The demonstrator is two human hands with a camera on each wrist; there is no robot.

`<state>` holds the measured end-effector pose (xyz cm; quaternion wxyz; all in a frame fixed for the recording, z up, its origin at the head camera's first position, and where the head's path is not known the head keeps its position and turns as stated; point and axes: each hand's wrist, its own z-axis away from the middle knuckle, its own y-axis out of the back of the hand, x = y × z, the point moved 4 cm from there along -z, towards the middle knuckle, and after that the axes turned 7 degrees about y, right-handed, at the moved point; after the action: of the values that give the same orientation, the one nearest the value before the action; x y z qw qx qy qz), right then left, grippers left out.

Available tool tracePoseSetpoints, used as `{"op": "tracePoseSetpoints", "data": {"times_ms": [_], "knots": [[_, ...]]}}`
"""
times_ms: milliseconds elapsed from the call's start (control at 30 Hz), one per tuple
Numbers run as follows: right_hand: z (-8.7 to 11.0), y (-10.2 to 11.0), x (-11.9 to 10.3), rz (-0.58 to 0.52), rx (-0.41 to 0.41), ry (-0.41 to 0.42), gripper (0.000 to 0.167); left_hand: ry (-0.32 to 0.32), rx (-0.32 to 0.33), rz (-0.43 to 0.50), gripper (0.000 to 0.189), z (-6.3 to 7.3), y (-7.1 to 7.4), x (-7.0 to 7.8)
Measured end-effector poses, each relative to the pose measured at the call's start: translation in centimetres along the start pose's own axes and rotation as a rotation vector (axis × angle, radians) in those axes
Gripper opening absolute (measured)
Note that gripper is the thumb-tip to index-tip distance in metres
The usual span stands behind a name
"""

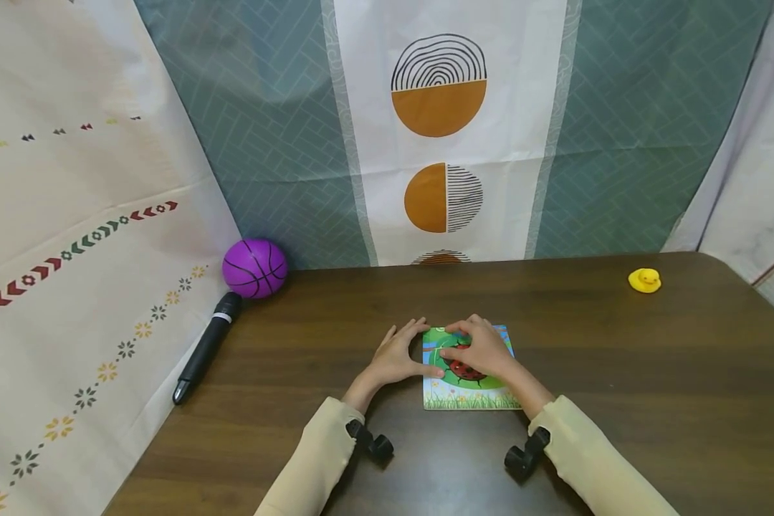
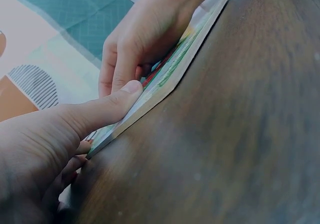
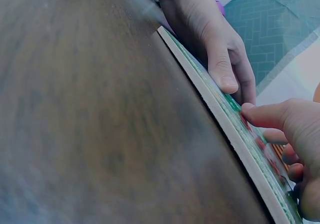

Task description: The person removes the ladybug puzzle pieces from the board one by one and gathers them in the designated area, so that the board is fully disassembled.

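A square ladybug puzzle [image 1: 471, 398] lies flat on the table, its red, black-spotted ladybug on a green leaf above printed grass. My left hand [image 1: 396, 356] is at its left side, thumb [image 2: 117, 103] resting on the face and straight fingers reaching to the upper left corner. From the right, my right hand [image 1: 484, 349] bends over the ladybug. Its thumb [image 3: 265, 116] and curled fingers pinch at a piece in the picture, largely covered by the hand. In the right wrist view the board's pale edge [image 3: 220, 116] sits low on the wood.
At the table's [image 1: 619, 401] left edge lies a black microphone [image 1: 206, 349], with a purple ball [image 1: 254, 268] behind it. A yellow rubber duck [image 1: 645, 280] sits at the far right. Patterned cloth [image 1: 284, 143] hangs behind the table.
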<state>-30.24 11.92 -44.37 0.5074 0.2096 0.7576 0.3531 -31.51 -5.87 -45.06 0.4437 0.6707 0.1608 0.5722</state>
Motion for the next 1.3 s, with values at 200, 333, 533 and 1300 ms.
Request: {"op": "tracePoseSetpoints", "data": {"times_ms": [200, 333, 533, 1300], "knots": [[-0.09, -0.03, -0.02, -0.001, -0.016, -0.004, 0.047, 0.010, 0.000, 0.018, 0.087, 0.13, 0.06, 0.08], [-0.12, -0.08, -0.12, 0.021, -0.019, 0.004, 0.045, 0.007, 0.003, 0.020, 0.087, 0.19, 0.17, 0.19], [-0.04, -0.09, -0.17, 0.043, -0.013, 0.016, 0.043, 0.011, -0.006, 0.021, 0.087, 0.27, 0.13, 0.11], [-0.28, -0.12, 0.36, -0.120, 0.022, -0.027, 0.039, 0.017, -0.013, -0.004, 0.090, 0.04, 0.07, 0.03]]}}
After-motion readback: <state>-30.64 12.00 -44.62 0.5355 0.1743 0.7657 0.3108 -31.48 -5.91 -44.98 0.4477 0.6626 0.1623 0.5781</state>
